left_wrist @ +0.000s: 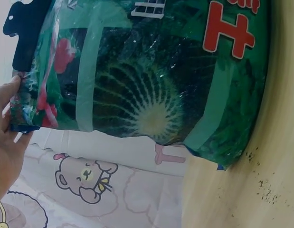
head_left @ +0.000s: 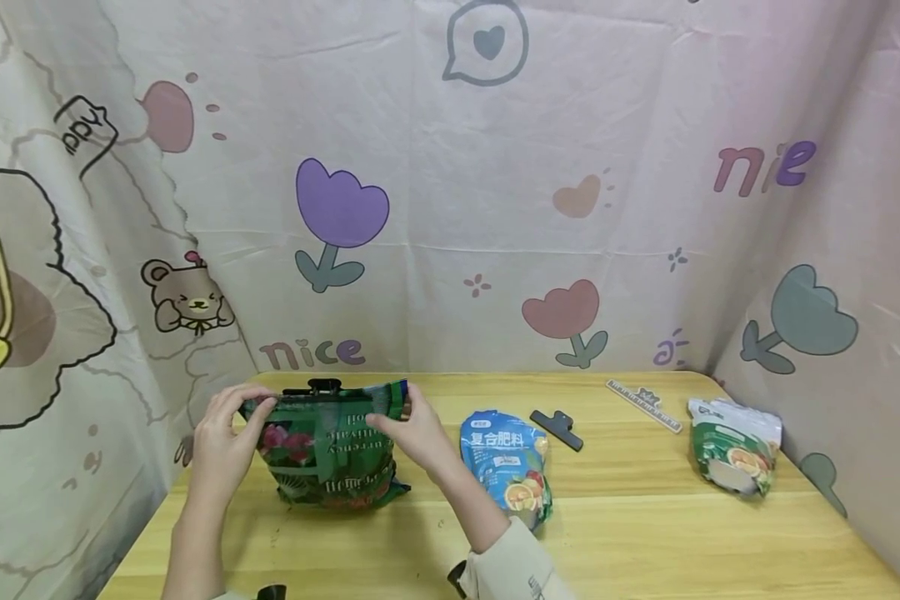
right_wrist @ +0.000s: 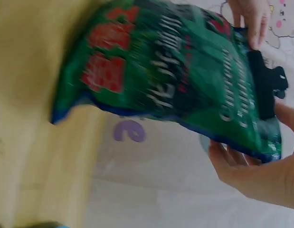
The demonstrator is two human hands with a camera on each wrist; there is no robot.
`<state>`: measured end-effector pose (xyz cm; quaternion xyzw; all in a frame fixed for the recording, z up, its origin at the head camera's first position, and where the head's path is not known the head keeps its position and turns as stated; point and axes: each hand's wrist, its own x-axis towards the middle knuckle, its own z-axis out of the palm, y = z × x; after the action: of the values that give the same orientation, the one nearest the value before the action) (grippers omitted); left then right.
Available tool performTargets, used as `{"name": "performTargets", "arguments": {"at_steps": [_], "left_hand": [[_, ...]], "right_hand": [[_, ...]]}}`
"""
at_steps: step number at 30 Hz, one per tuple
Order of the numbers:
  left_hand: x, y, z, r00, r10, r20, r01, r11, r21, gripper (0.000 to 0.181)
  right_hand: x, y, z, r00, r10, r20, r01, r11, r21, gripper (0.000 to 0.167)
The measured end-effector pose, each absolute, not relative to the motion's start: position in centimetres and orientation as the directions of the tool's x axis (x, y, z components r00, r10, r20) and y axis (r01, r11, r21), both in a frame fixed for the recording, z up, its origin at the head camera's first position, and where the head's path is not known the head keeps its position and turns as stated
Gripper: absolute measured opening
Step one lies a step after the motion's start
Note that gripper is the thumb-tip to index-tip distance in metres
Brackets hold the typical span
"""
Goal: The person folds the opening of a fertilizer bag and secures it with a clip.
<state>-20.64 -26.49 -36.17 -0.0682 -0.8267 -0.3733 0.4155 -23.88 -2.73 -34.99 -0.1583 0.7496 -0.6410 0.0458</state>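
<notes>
A green plastic soil bag [head_left: 330, 458] with a plant picture is held up at the left of the table, its base at or close to the wood. A black clip [head_left: 324, 387] sits across its top edge, plainer in the right wrist view as a black clip [right_wrist: 264, 83]. My left hand [head_left: 225, 429] pinches the bag's top left corner between thumb and fingers. At the opposite top corner my right hand [head_left: 416, 429] pinches the bag, thumb on the near face. The left wrist view shows the bag's side [left_wrist: 137, 95], with the left hand [left_wrist: 9, 142] at its corner.
Right of the bag lies a blue fertilizer pouch [head_left: 506, 467], beside a loose black clip [head_left: 557, 429]. A white ruler [head_left: 645, 405] and a green and white pouch [head_left: 735, 450] are farther right. Printed cloth [head_left: 450, 317] walls the table's back and sides. Dark crumbs [left_wrist: 265, 190] dot the wood.
</notes>
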Motion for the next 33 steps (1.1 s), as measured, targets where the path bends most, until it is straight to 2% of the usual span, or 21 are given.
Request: {"name": "performTargets", "arguments": {"at_steps": [4, 7, 10, 13, 15, 17, 20, 24, 27, 31, 33], "left_hand": [[-20.6, -26.3, -36.5, -0.663, -0.255, 0.703, 0.421, 0.65, 0.633, 0.016], [-20.3, -26.1, -36.3, -0.721, -0.339, 0.605, 0.389, 0.525, 0.757, 0.039], [-20.0, -25.9, -36.2, -0.802, -0.389, 0.453, 0.323, 0.355, 0.877, 0.068], [-19.9, -26.2, -36.7, -0.89, -0.332, 0.313, 0.225, 0.277, 0.934, 0.088], [-19.8, -26.5, -37.2, -0.947, -0.243, 0.209, 0.134, 0.292, 0.947, 0.097], [-19.9, -26.8, -37.7, -0.979, -0.159, 0.127, 0.065, 0.346, 0.936, 0.102], [-20.1, -27.1, -38.3, -0.996, -0.08, 0.046, 0.011, 0.389, 0.921, 0.104], [-20.4, -27.4, -38.9, -0.999, -0.028, 0.035, 0.022, 0.382, 0.924, 0.098], [-20.5, -27.5, -39.2, -0.999, 0.014, -0.029, -0.021, 0.405, 0.914, 0.104], [-20.6, -27.7, -39.4, -0.983, 0.041, -0.179, -0.141, 0.453, 0.88, 0.117], [-20.7, -27.8, -39.5, -0.979, 0.05, -0.197, -0.154, 0.451, 0.879, 0.119]], "right_hand": [[-23.9, -3.0, -36.8, -0.948, -0.315, 0.044, -0.088, 0.129, -0.988, 0.082], [-24.0, -3.3, -37.5, -0.95, -0.309, 0.034, -0.073, 0.114, -0.991, 0.087], [-24.0, -3.4, -37.6, -0.95, -0.308, 0.047, -0.08, 0.096, -0.992, 0.085], [-24.0, -3.5, -37.7, -0.948, -0.312, 0.057, -0.089, 0.089, -0.992, 0.079], [-24.1, -3.5, -37.9, -0.944, -0.322, 0.069, -0.1, 0.081, -0.992, 0.074], [-24.2, -3.5, -38.2, -0.941, -0.332, 0.073, -0.104, 0.079, -0.991, 0.069], [-24.3, -3.6, -38.8, -0.939, -0.339, 0.057, -0.091, 0.086, -0.992, 0.073], [-24.6, -3.9, -39.7, -0.946, -0.324, 0.019, -0.051, 0.091, -0.994, 0.083], [-24.8, -4.0, -40.0, -0.947, -0.322, 0.02, -0.049, 0.084, -0.995, 0.086], [-24.8, -4.0, -40.2, -0.943, -0.331, 0.026, -0.057, 0.084, -0.995, 0.084], [-24.8, -4.0, -40.2, -0.943, -0.331, 0.02, -0.051, 0.085, -0.995, 0.082]]}}
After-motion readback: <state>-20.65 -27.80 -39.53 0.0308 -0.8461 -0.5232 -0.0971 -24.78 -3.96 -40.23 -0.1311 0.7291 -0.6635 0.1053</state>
